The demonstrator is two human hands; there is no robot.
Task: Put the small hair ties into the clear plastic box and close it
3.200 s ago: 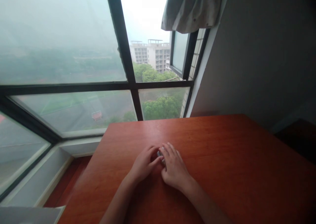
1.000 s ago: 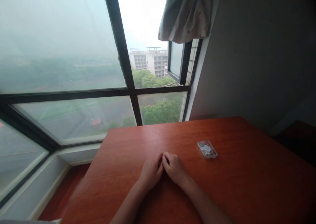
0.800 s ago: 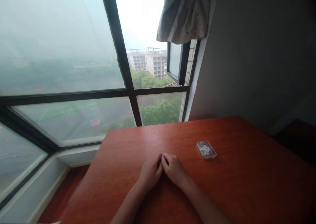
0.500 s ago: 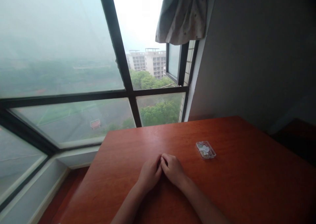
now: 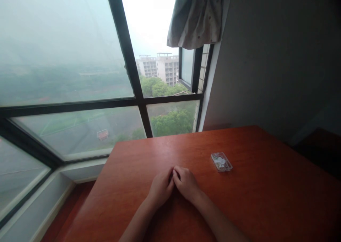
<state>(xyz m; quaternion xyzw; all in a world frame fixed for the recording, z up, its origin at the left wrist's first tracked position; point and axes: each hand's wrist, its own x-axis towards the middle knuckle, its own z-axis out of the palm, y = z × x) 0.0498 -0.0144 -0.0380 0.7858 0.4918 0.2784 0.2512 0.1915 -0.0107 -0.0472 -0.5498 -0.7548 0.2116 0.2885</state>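
My left hand (image 5: 161, 187) rests on the reddish-brown table (image 5: 128, 163), its fingers curled inward. Against its fingertips lie those of my right hand (image 5: 186, 183), which is curled in the same way. The two hands touch at the fingers and thumbs, and no object shows in either of them. To the right and a little farther off sits a small clear plastic box (image 5: 221, 162), apart from both hands. Small pale and metallic-looking bits show inside it, too small to name.
Large dark-framed windows (image 5: 140, 99) stand beyond the table and to the left, with one pane swung outward. A patterned curtain (image 5: 195, 21) hangs above the far edge. A grey wall (image 5: 266, 64) rises behind the table on the right.
Both hands and the plastic box keep their places on the table. Only a very slight shift of the view shows.
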